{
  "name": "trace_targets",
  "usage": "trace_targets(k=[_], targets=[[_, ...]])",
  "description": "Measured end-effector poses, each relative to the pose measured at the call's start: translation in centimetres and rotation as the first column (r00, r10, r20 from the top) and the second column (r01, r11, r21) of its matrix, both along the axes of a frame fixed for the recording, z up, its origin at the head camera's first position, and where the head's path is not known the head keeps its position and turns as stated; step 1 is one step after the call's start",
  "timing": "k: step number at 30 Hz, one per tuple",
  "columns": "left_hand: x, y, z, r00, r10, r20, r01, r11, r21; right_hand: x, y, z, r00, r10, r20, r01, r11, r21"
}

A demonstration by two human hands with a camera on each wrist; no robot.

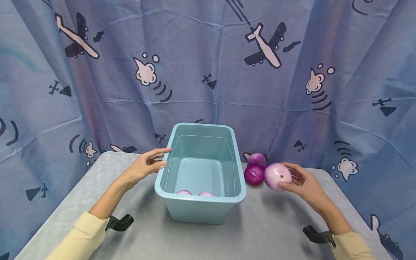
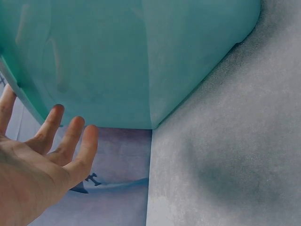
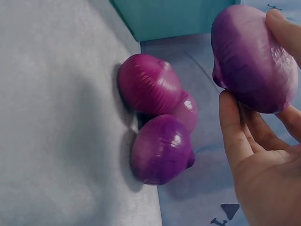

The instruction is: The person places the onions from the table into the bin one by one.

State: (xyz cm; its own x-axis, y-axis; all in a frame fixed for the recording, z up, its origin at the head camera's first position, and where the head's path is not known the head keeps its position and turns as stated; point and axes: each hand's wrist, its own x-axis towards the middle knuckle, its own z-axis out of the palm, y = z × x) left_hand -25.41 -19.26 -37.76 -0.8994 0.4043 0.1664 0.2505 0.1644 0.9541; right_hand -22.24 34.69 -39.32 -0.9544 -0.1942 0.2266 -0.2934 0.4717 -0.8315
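Note:
A pale blue plastic bin stands on the table, with two pinkish onions partly showing inside behind its near rim. At its left rim, my left hand has its fingertips at the edge; the left wrist view shows these fingers spread and loosely bent beside the outer wall. To the bin's right, my right hand holds a purple-white onion between thumb and fingers, raised off the table. Three more purple onions sit clustered on the table beneath it; in the head view one is mostly hidden behind the held onion.
The grey table carries the bin in its middle and the onion cluster near its back edge. A blue curtain with airplane prints hangs close behind. Black wrist straps stick out from both sleeves.

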Motion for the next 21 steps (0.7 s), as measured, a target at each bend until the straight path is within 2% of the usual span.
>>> trace_targets(k=[21], targets=[[0.0,0.1,0.1,1.000,-0.002,0.000,0.002,1.000,0.004,-0.4,-2.5,4.1,0.994,0.086,-0.069,-0.089,0.995,-0.036]])
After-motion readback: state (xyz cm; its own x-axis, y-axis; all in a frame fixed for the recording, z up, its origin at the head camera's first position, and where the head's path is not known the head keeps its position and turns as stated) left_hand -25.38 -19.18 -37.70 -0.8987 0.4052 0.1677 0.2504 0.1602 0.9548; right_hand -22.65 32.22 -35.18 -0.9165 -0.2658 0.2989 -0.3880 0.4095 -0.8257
